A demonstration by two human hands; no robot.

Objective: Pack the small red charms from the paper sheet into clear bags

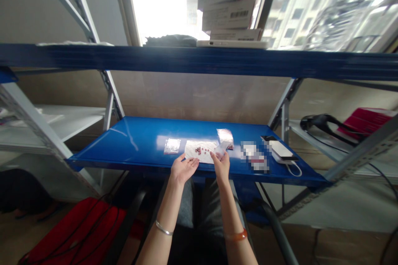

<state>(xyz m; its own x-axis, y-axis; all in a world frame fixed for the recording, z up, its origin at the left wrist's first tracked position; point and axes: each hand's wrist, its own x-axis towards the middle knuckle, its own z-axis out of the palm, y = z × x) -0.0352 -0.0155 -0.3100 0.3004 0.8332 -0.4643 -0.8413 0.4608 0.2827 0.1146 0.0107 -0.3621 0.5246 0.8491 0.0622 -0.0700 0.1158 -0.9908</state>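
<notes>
A white paper or cloth sheet (191,149) lies on the blue shelf top with several small dark red beads (199,150) scattered on it. My left hand (184,169) is at the sheet's front left edge, palm turned up and fingers stretched out, with nothing visible in it. My right hand (222,166) pinches a small clear plastic bag (221,148) over the sheet's right side. Just behind that bag lies a packet (225,136) of reddish items, partly covered by it. To the left of the sheet is another clear plastic bag (172,146), lying flat.
At the right stand a white device (280,149) with a cable and a dark phone-like slab beside it. A blurred patch (255,157) hides something nearby. A blue upper shelf beam (174,59) crosses ahead, carrying stacked boxes (228,14). Metal uprights flank the work surface.
</notes>
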